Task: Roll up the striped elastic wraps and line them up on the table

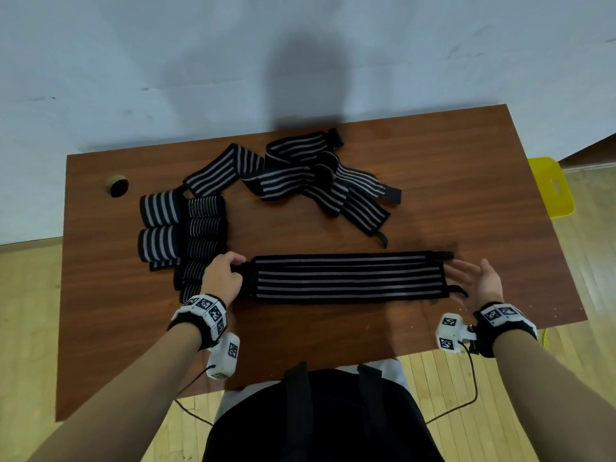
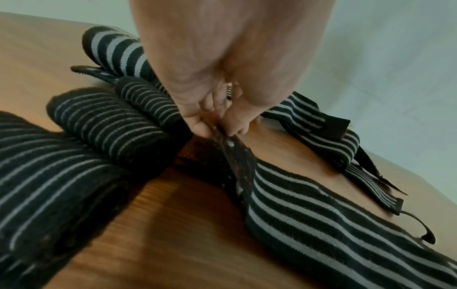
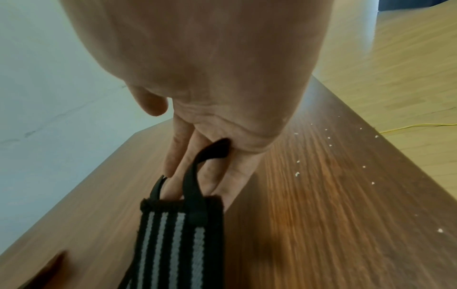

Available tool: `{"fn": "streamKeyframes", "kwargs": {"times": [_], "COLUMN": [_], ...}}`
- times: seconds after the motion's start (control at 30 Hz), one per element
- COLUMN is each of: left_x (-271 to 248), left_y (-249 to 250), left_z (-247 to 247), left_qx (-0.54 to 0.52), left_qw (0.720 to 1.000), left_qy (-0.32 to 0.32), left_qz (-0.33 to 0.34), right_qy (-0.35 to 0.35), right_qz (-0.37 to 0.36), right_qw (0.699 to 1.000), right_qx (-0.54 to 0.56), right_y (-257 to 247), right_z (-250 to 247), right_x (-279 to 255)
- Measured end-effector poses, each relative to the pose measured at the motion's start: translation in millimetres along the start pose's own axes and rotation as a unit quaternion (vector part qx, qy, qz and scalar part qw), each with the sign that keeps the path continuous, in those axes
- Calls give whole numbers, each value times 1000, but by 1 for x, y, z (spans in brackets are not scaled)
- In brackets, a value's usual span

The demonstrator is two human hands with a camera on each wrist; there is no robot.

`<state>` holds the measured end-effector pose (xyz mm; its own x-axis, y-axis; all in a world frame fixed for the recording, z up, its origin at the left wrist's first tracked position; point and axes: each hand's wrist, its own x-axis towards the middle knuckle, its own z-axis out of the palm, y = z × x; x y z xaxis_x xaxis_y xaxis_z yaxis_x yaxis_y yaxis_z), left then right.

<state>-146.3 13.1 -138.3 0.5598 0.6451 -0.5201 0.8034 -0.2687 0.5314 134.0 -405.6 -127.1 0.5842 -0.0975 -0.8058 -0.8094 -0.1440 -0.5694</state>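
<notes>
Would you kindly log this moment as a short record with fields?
Surface: wooden table
Left hand: pinches the dark end of the flat wrap
Right hand: open, fingers straight at the wrap's loop end
Rolled wraps: grouped at table's left
Loose wraps: heaped at the far side

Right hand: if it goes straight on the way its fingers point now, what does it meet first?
The right hand points left along the table, so it would first meet the flat striped wrap, whose black loop already lies on its fingers.
</notes>
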Motion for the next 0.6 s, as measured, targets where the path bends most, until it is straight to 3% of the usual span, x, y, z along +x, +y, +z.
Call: {"fn": "streamKeyframes", "kwargs": {"times": [0.1, 0.17, 0.23, 0.3, 0.33, 0.37, 0.43, 0.5, 0.53, 0.6], "left_x": [4, 4, 6, 7, 8, 10, 11, 5, 2, -2], "left_y": [0, 2, 9, 14, 14, 13, 9, 6, 5, -4], "left_z": [1, 0, -1, 0, -2, -3, -7, -12, -15, -17], "left_qx": [4, -62, -182, -295, -322, -322, -240, -114, -67, -4], "left_qw": [1000, 998, 981, 947, 934, 931, 956, 984, 987, 982], "left_qy": [-1, 3, -4, -35, -50, -60, -70, -102, -131, -183], "left_qz": [1, -15, -60, -126, -150, -163, -151, -96, -71, -43], "right_qy": [80, 113, 63, -45, -107, -168, -257, -278, -266, -233], "right_qz": [-123, -235, -323, -362, -370, -379, -404, -410, -410, -411], "right_qw": [983, 931, 871, 820, 788, 736, 590, 471, 434, 408], "right_qx": [-114, -255, -364, -440, -481, -534, -650, -730, -757, -781], "right_y": [3, 1, -1, 3, 8, 16, 37, 59, 67, 77], "right_z": [7, 20, 43, 76, 97, 118, 158, 182, 187, 188], "right_x": [1, -9, -23, -36, -43, -49, -62, -69, -70, -69]}}
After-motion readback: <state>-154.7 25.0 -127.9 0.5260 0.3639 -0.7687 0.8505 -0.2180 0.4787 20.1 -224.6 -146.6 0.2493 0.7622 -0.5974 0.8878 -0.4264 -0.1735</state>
